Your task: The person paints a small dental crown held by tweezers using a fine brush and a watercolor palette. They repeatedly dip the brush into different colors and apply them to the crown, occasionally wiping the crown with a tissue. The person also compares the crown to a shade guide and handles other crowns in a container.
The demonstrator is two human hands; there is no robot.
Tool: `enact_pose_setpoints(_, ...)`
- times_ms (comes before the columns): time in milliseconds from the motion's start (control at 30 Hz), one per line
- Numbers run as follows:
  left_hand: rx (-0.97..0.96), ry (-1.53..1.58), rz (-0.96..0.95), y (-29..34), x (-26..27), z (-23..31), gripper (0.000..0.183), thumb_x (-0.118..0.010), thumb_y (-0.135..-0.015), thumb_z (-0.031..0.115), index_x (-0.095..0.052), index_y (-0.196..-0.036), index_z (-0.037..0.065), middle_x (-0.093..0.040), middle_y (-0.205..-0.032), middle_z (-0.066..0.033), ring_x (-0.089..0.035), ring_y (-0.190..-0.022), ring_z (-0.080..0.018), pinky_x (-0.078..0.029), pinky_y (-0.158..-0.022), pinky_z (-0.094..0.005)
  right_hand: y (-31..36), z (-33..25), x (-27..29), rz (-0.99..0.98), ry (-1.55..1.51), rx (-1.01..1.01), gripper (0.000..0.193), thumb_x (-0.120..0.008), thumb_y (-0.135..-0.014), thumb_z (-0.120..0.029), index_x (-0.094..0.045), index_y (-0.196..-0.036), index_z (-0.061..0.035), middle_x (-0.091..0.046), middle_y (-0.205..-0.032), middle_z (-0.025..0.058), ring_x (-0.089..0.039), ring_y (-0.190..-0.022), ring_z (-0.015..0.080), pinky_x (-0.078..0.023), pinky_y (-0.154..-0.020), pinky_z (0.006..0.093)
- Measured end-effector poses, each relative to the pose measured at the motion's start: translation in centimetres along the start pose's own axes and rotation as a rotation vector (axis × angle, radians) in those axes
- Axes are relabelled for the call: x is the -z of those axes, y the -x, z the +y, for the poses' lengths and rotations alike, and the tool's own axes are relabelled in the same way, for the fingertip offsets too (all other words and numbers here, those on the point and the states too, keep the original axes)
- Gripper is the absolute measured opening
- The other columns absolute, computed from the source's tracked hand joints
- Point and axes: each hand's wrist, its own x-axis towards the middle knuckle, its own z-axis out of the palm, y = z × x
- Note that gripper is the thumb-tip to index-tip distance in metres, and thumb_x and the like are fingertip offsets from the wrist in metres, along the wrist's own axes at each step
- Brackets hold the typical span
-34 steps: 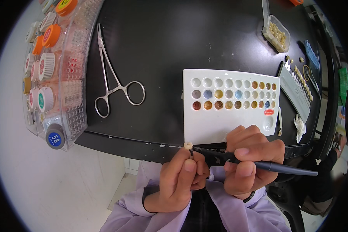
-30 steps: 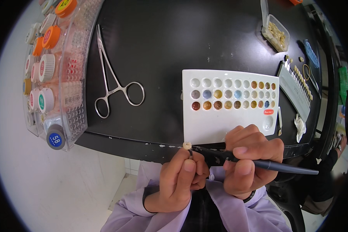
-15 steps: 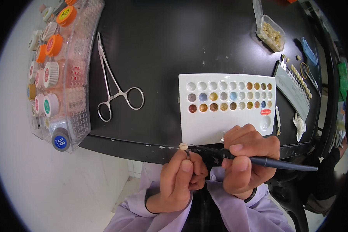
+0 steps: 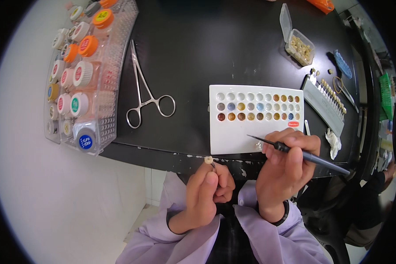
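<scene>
A small cream dental crown with an opening in it sits on a short dark holder. My left hand pinches that holder between thumb and fingers, just in front of the table edge. A thin brush with a dark handle lies in the grip of my right hand, its fine tip pointing left over the white palette. The tip is apart from the crown and over the palette's flat lower part; whether it touches cannot be told. Rows of round wells with coloured pastes fill the palette's upper half.
A clear rack of capped bottles stands at the left, beside a locking forceps. At the right are an open box of teeth, a tooth shade guide and a crumpled tissue. A person's arm shows far right.
My right hand has drawn the brush away from the crown, turning its tip up over the palette. My left hand still holds the crown. The whole view has shifted slightly.
</scene>
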Motion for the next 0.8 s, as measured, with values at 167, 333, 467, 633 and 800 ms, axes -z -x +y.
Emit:
enact_pose_setpoints(167,-0.056,0.010,0.023,-0.1,0.0,-0.6,0.036,-0.030,-0.096,0.037,-0.034,-0.078,0.006,-0.032,-0.057,-0.0032,-0.025,-0.044,-0.0078,-0.021,-0.038,-0.0214,0.5,0.2,0.0,0.012,-0.004,0.007,0.012,-0.051,-0.088,-0.008,-0.047,-0.093,0.0015,-0.054,-0.080,0.0112,-0.048,-0.061,0.0102,-0.040,-0.057,0.0210)
enact_pose_setpoints(333,-0.140,-0.002,0.020,0.0,0.2,-1.6,0.037,-0.032,-0.095,0.038,-0.034,-0.077,0.007,-0.032,-0.057,-0.0031,-0.025,-0.043,-0.0075,-0.020,-0.038,-0.0211,0.9,0.4,0.0,0.005,0.019,0.022,0.010,-0.051,-0.088,-0.007,-0.050,-0.093,0.0021,-0.054,-0.083,0.0083,-0.051,-0.063,0.0097,-0.041,-0.059,0.0211)
enact_pose_setpoints(467,-0.177,-0.005,0.022,0.0,0.4,-2.0,0.036,-0.033,-0.095,0.038,-0.034,-0.077,0.007,-0.033,-0.056,-0.0031,-0.025,-0.042,-0.0072,-0.020,-0.037,-0.0209,1.0,0.3,0.0,-0.022,0.014,0.046,0.010,-0.051,-0.088,-0.006,-0.051,-0.093,0.0026,-0.054,-0.086,0.0081,-0.051,-0.064,0.0094,-0.042,-0.059,0.0212)
enact_pose_setpoints(633,-0.176,0.006,0.027,0.0,0.4,-2.1,0.037,-0.034,-0.094,0.039,-0.034,-0.076,0.007,-0.033,-0.056,-0.0028,-0.025,-0.042,-0.0072,-0.020,-0.036,-0.0209,1.2,0.4,0.0,-0.018,0.071,0.070,0.010,-0.051,-0.088,-0.005,-0.052,-0.093,0.0032,-0.055,-0.085,0.0085,-0.052,-0.064,0.0093,-0.043,-0.059,0.0210)
enact_pose_setpoints(800,-0.150,0.042,0.037,0.0,0.4,-1.9,0.038,-0.034,-0.094,0.039,-0.033,-0.075,0.007,-0.032,-0.055,-0.0027,-0.025,-0.041,-0.0072,-0.019,-0.035,-0.0211,1.1,0.4,-0.2,-0.030,0.089,0.083,0.011,-0.051,-0.088,-0.006,-0.052,-0.093,0.0034,-0.055,-0.086,0.0086,-0.053,-0.064,0.0095,-0.042,-0.059,0.0206)
